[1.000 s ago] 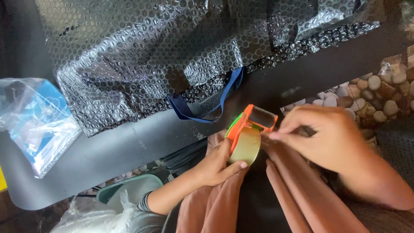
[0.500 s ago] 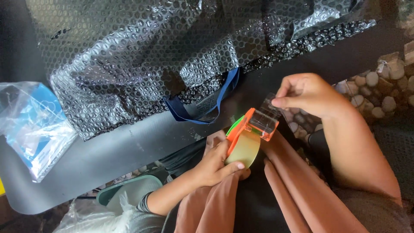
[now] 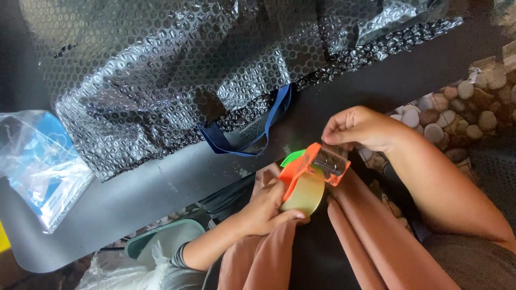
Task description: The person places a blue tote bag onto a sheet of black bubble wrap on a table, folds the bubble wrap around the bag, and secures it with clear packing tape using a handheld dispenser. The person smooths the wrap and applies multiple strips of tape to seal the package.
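Orange tape dispenser [image 3: 307,171] sits over the lap, just off the desk's [image 3: 161,198] near edge, left hand [image 3: 269,207] clenched round its roll. Right hand [image 3: 361,129] pinches the clear tape end; it could snap back or stick to the fingers.

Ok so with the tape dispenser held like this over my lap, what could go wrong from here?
1. The right hand pinches the clear tape end just past the orange tape dispenser; the loose tape may fold back and stick to itself or to the fingers.
2. Those fingers sit close to the dispenser's front end, so a slip might nick them if the cutter is there.
3. The left hand alone steadies the roll; a hard pull could twist it loose.
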